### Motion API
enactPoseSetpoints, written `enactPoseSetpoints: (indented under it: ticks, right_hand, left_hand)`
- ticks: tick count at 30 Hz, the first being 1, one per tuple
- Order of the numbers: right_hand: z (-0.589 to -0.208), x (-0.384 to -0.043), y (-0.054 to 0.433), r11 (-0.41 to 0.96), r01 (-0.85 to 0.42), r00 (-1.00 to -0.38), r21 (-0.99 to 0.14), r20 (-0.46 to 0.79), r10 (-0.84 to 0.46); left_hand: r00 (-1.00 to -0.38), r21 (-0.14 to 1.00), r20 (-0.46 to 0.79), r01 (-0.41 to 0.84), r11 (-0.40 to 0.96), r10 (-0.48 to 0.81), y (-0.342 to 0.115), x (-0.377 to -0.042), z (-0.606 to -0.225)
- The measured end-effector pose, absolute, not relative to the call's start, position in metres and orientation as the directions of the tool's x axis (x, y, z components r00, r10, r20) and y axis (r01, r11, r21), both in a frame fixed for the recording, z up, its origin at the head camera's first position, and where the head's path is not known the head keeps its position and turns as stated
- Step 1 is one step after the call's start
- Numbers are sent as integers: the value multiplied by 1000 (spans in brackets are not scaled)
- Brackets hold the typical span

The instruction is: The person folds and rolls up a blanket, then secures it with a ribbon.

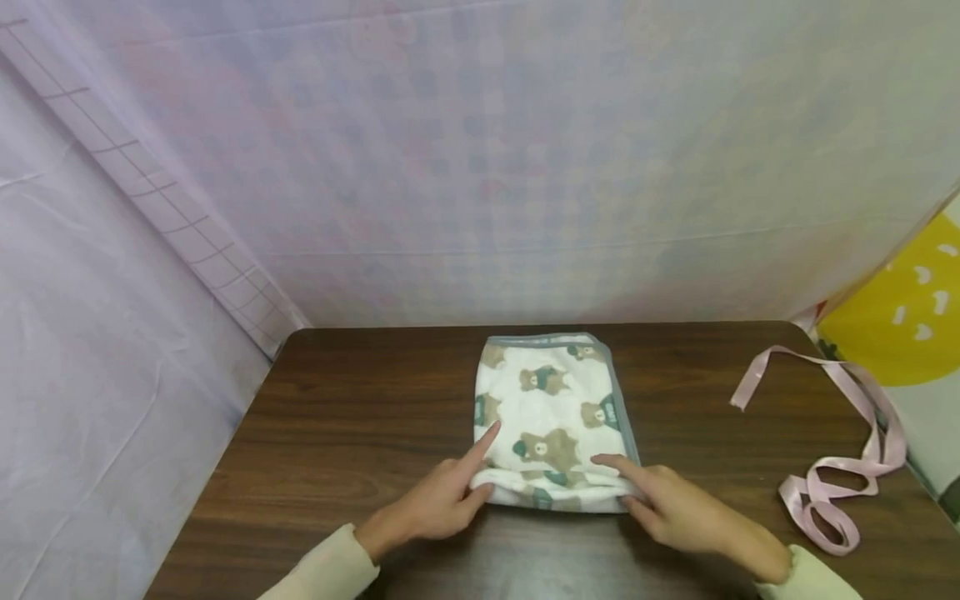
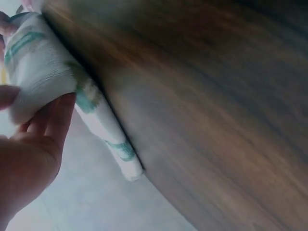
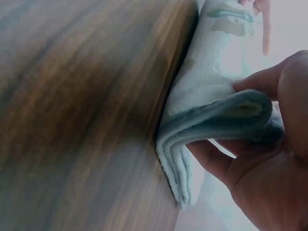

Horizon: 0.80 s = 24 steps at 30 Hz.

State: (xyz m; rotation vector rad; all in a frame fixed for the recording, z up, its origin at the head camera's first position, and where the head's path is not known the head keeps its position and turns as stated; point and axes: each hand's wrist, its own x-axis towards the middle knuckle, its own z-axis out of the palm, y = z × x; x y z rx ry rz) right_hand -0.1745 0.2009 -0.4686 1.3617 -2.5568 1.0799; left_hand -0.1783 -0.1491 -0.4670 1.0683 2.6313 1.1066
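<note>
A white bear-print blanket with grey-green edging lies folded into a rectangle on the brown table, its near edge raised in a thick fold. My left hand pinches the left end of that fold, index finger stretched over the top. At the other end, my right hand pinches the fold in the same way. Fingers tuck beneath the raised blanket in the left wrist view. From the right wrist, the blanket's stacked layers show at the side, with the thumb and fingers around the upper roll.
A loose pink ribbon curls across the right side of the wooden table. Pale sheeting hangs behind the table, and white sheeting hangs at the left. A yellow patterned panel is at the far right.
</note>
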Motion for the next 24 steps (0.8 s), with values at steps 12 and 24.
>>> enactPoseSetpoints:
  ticks: [12, 24]
  right_hand:
    - [-474, -196, 198, 468, -682, -715, -562, 376, -589]
    - [-490, -208, 189, 656, -538, -840, -529, 397, -370]
  left_hand:
    - [-900, 782, 123, 347, 517, 418, -141, -201, -472]
    - [-947, 777, 21, 217, 591, 321, -135, -219, -480]
